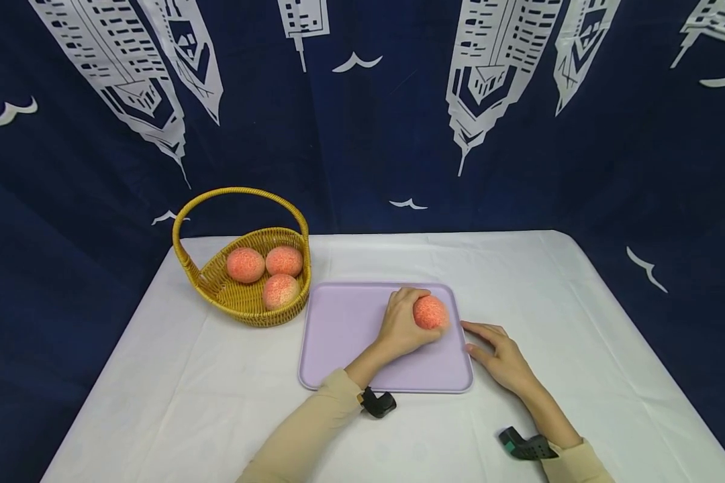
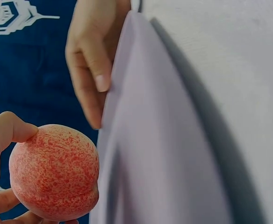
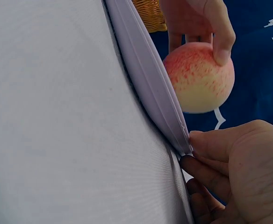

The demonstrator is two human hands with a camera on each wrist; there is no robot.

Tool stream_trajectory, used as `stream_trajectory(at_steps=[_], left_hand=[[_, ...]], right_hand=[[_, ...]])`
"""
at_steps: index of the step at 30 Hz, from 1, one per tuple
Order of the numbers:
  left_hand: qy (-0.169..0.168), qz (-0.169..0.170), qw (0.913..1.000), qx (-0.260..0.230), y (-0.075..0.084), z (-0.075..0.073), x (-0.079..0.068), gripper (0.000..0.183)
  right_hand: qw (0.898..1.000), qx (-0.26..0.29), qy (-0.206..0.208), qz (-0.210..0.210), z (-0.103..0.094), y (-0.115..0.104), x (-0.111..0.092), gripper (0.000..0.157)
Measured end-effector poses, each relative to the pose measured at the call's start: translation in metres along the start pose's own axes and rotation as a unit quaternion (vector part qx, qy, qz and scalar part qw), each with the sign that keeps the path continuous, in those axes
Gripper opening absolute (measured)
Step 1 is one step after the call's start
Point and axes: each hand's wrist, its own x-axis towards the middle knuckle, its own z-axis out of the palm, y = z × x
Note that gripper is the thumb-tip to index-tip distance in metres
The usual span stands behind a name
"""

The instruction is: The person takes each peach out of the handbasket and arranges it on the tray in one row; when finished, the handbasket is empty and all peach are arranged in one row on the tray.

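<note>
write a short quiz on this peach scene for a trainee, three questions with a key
1. How many peaches lie in the basket?
2. Fill in the gap: a single peach outside it is gripped by the person's ____ hand.
3. What colour is the tray? a) green b) pale purple c) black

Key:
1. Three
2. Left; the left hand has thumb and fingers around it
3. b

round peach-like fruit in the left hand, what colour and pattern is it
The round peach-like fruit is pale yellow with speckled red blush, clearest in the right wrist view.
</note>
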Motion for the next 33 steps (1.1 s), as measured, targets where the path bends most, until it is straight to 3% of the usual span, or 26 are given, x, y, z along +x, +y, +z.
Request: stream_trajectory(at_steps=[5, 15, 33], left_hand=[[-0.017, -0.004, 0.9998, 0.011, 0.001, 0.012, 0.002, 0.065], [-0.028, -0.004, 0.9991, 0.032, 0.007, 0.023, 0.003, 0.064], [-0.031, -0.008, 0.9993, 0.019, 0.008, 0.027, -0.001, 0.067]], right_hand=[[1.0, 0.005, 0.003, -0.003, 0.0, -0.002, -0.001, 0.04], [1.0, 0.004, 0.003, 0.004, 0.001, -0.001, 0.001, 0.04], [0.999, 0.011, -0.013, 0.027, -0.001, -0.003, 0.002, 0.042]])
